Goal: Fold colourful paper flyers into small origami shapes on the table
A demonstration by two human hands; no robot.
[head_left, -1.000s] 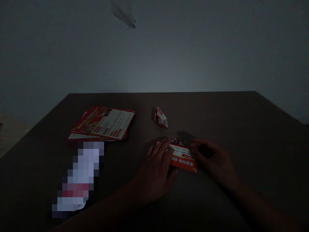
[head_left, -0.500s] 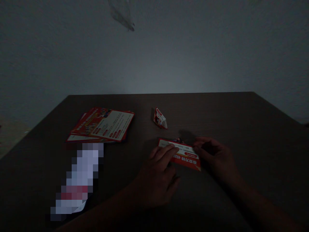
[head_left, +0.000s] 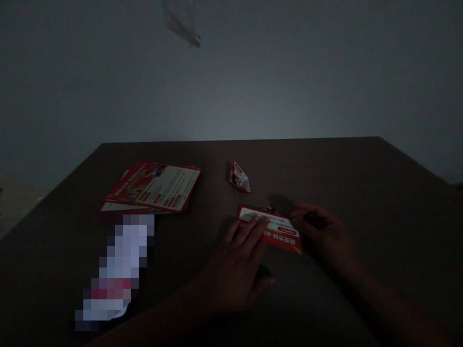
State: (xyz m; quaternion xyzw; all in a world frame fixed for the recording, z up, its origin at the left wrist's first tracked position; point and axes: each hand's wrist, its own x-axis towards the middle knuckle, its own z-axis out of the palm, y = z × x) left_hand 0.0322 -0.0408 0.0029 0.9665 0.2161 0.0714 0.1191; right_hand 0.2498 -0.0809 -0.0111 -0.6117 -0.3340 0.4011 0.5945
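A red and white printed leaflet, folded over, lies on the dark table in front of me. My left hand rests on its left part, fingers stretched out and pressing on the paper, thumb apart. At the leaflet's right end, my right hand pinches the edge between thumb and forefinger. Beyond the leaflet stands a small folded paper piece with the same red and white print.
To the left lies a stack of red and white leaflets. Nearer me is a bright, pixelated long object I cannot make out. The wooden table meets a grey wall, where a clear plastic bag hangs.
My left hand's fingers have spread and straightened on the leaflet, its thumb moving out to the right. My right hand keeps its pinch at nearly the same spot.
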